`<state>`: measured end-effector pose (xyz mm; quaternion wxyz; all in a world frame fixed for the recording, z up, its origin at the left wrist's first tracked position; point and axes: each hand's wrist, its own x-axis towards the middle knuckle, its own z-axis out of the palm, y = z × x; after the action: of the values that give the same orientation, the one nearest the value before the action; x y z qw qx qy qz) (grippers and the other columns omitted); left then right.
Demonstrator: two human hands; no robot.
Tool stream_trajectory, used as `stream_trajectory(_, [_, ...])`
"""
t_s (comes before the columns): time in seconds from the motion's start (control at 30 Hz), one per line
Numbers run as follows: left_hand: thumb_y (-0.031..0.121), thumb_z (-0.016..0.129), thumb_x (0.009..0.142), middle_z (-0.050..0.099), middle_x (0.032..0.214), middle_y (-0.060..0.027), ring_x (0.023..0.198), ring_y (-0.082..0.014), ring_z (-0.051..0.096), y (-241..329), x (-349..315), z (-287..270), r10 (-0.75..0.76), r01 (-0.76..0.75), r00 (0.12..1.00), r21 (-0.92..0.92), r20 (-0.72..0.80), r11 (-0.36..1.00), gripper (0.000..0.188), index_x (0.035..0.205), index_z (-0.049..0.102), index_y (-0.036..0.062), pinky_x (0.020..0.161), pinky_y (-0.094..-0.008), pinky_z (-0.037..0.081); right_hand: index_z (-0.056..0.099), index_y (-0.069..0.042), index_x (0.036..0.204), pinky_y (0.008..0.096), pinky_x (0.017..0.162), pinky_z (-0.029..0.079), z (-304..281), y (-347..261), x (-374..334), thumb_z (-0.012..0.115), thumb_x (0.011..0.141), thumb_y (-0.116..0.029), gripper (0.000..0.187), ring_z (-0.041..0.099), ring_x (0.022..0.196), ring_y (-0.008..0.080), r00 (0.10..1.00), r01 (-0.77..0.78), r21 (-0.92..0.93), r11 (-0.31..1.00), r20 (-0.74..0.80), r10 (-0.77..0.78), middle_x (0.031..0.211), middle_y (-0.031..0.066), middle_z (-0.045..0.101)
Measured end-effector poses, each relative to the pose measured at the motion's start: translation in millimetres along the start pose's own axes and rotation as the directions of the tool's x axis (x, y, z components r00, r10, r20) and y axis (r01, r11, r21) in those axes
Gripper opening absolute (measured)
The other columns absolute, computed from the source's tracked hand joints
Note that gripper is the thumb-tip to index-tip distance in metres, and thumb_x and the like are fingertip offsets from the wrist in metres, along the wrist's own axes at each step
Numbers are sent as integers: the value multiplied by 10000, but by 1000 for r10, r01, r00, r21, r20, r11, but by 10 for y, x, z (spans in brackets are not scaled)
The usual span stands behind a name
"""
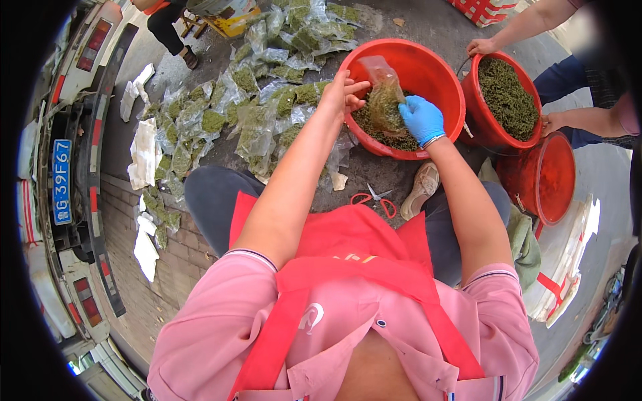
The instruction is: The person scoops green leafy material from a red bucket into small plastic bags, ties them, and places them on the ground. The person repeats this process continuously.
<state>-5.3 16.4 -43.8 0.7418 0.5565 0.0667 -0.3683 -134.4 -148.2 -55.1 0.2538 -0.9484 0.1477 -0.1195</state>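
My right hand (421, 120), in a blue glove, grips the edge of a clear plastic bag (386, 93) with small green berries like peppercorns in its lower part. The bag is held up over a large red tub (445, 80). Loose green berries (401, 141) lie in the bottom of that tub. My left hand (343, 93) is bare, its fingers apart at the tub's left rim, close to the bag and holding nothing that I can see.
Many filled clear bags (257, 107) spread over the ground at left. Red-handled scissors (374, 200) lie by my shoe. Another person's hands touch a red bucket (501, 100) full of green berries; a second red bucket (545, 177) stands below it. A vehicle (80, 174) stands far left.
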Motion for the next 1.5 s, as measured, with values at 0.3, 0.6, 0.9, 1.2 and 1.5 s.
stream_trajectory(0.3, [220,495,855,651,935,-81,630,-102,599,-187,-319,-265,58,-82,995,349,80,934,180,951,515,69,651,-246,480,639,-66,821,410,732,461,-116,653,355,474,761,-226,237,579,811,359,916,16,-188,982,396,61,853,186,607])
stream_trajectory(0.6, [235,493,862,652,926,-60,631,-91,598,-142,-317,-1047,125,-89,990,374,-72,923,200,979,488,73,605,-232,452,642,-59,852,353,704,459,-141,791,375,546,751,-249,236,595,763,301,794,-6,-133,991,602,85,847,170,622])
stream_trajectory(0.9, [473,690,632,548,1120,-82,1021,-283,532,-99,-336,-2534,355,536,732,814,-581,226,639,1120,497,109,829,-404,429,582,-5,830,245,658,427,138,1211,428,543,690,-33,147,514,692,106,938,-306,496,813,301,169,725,7,562])
stream_trajectory(1.2, [316,666,651,639,855,-111,812,-300,615,-693,58,-3059,444,588,720,808,-533,17,332,935,621,149,690,-400,473,573,-11,988,230,614,424,149,792,606,466,714,-8,295,534,683,108,899,-437,614,657,321,298,830,25,586])
stream_trajectory(1.5, [242,529,746,614,652,-75,626,-290,597,349,-136,-2257,855,167,476,975,-207,143,132,743,503,113,558,-411,434,594,-60,937,256,619,440,87,711,617,479,780,-31,197,547,713,127,877,-445,856,264,356,323,828,28,594])
